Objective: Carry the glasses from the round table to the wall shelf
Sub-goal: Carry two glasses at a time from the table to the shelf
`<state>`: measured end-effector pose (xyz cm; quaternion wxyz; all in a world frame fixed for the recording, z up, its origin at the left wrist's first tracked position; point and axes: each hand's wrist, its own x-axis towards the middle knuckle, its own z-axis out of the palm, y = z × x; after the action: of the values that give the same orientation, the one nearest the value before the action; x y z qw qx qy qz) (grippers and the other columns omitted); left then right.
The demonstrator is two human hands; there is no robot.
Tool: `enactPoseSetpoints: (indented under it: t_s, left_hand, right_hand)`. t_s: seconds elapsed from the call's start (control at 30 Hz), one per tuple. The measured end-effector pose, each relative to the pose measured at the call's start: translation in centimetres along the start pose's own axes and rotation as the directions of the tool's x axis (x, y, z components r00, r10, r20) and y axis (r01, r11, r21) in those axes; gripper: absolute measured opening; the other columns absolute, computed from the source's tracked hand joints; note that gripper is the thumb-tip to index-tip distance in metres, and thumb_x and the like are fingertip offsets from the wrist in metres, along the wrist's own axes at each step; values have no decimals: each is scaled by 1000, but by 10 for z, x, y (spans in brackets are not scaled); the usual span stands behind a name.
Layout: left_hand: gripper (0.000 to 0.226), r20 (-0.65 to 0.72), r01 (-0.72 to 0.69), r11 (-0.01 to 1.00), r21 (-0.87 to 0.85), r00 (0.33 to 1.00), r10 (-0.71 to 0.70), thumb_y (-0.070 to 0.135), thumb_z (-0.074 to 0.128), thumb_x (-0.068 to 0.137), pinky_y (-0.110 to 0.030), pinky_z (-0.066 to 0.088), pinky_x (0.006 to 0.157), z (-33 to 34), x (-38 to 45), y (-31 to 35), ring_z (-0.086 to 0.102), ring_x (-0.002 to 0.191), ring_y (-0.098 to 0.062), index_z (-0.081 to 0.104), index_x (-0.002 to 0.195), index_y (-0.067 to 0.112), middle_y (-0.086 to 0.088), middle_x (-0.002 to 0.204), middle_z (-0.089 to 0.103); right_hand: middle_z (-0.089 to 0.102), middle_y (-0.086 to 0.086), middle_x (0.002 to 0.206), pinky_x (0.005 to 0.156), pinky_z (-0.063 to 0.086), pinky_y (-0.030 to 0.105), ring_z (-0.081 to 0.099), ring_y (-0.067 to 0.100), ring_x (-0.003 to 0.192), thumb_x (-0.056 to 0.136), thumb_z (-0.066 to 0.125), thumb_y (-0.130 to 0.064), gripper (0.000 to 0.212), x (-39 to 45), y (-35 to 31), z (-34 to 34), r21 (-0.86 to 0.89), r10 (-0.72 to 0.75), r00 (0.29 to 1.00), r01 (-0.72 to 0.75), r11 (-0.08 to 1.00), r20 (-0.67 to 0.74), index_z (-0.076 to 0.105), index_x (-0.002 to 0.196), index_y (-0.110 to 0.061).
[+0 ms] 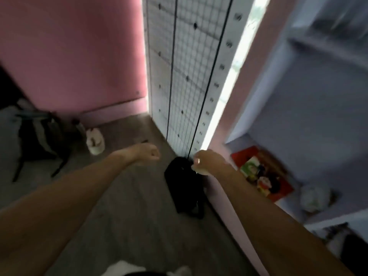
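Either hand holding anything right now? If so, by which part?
Right hand grips a small pale, glassy-looking object, fingers curled round its upper part; blur hides what it is. Left hand is curled, with nothing visible in it.

Matt pink wall (pixel 69 56); black cloth bag (pixel 183 188)

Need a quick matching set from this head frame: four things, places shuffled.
1. small pale object held in right hand
2. black bag
3. red printed box
4. white container

a. on the grey wall shelf
b. on the floor by the pink wall
c. on the floor by the mesh door
d. at frame centre, above the bag

Pairs: 1-d, 2-c, 3-a, 4-b
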<state>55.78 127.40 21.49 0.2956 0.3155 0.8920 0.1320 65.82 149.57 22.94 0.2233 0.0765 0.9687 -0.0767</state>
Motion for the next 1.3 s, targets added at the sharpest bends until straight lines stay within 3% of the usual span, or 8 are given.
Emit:
enactPoseSetpoints:
  t_s: [0.1,0.33,0.47,0.6,0.77,1.03,1.17,1.3]
  left_hand:
    - [35,168,193,966,-174,972,-164,46,51,79,-26,42,76,98,-60,-75,56,88,-16,62,93,16,-4,93,59]
    - [24,424,535,761,-367,824,-375,26,57,91,-27,48,90,300,-215,-190,65,108,-21,71,107,14,-5,116,70]
    - [21,403,625,607,-491,781,-478,34,55,88,-28,48,85,352,-282,-219,66,102,-22,70,98,22,0,107,72]
    - [16,331,646,359,-673,698,-636,29,59,91,-32,49,88,352,-309,-263,66,94,-21,70,93,18,-1,97,73]
    - [11,376,692,276,-667,632,-677,26,61,90,-32,50,88,339,-331,-337,68,96,-20,69,86,21,-4,96,73]
    - [24,399,661,131,-739,586,-705,24,63,85,-43,52,88,301,-323,-414,68,101,-37,71,94,3,-22,104,72]
    - [18,455,702,85,-707,544,-705,13,60,90,-38,52,85,255,-310,-448,69,97,-33,72,94,0,-17,94,72]
    - [21,436,683,-22,-730,440,-785,14,60,89,-38,54,84,208,-302,-502,71,92,-29,67,71,24,-5,80,72]
  right_hand:
    - [61,12,129,99,48,40,56,33,119,101,48,-32,37,-1,-40,89,33,-59,964,52,998,260,65,121,-6]
    - [69,10,122,94,51,39,63,31,112,92,50,-32,34,-57,-147,289,13,-70,753,82,997,654,70,111,-13]
    - [67,6,121,92,49,32,62,27,113,90,58,-37,32,-83,-205,332,-8,24,646,-28,1000,763,68,115,-19]
    - [65,13,129,98,46,35,60,32,121,97,48,-27,36,-60,-267,320,-8,-2,735,10,1000,678,62,127,-12]
    - [72,12,104,82,45,36,63,34,103,93,49,-30,18,-7,-329,289,50,-104,839,92,995,534,62,87,-18]
    - [55,6,144,106,41,42,52,32,128,94,35,-46,49,105,-404,274,-99,-67,678,202,974,732,59,131,-24]
    - [64,8,131,95,45,40,58,33,117,90,36,-45,37,186,-451,242,-46,-198,699,313,949,687,64,106,-26]
    - [68,6,124,90,50,41,62,33,110,84,38,-38,42,258,-494,198,-130,-236,663,453,882,710,67,112,-25]
